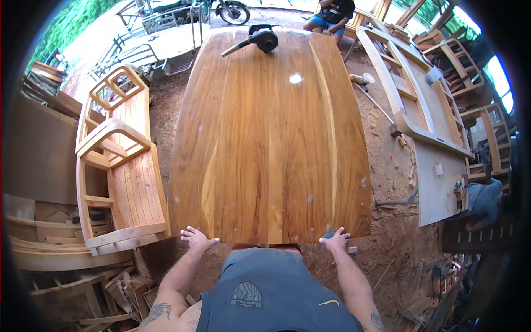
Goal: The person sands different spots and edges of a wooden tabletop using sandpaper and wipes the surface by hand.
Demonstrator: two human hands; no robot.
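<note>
A large varnished wooden tabletop [268, 138] stretches out in front of me, with a glossy brown grain and paler streaks. At its near edge on the left rests my left hand [198, 238], fingers spread and holding nothing. My right hand [335, 239] is at the same edge farther right. Between its thumb and fingers sits a small blue-grey pad [328, 234], whose exact kind I cannot make out. Toward the far end of the top lies a black-and-grey leaf blower [262, 41], nozzle pointing left.
A slatted wooden bench frame [130, 171] stands close on the left. On the right are a wooden frame [412, 88] and a pale board [437, 182]. Scrap wood [124, 290] lies at lower left. A person [332, 19] sits beyond the tabletop, near a motorcycle [233, 12].
</note>
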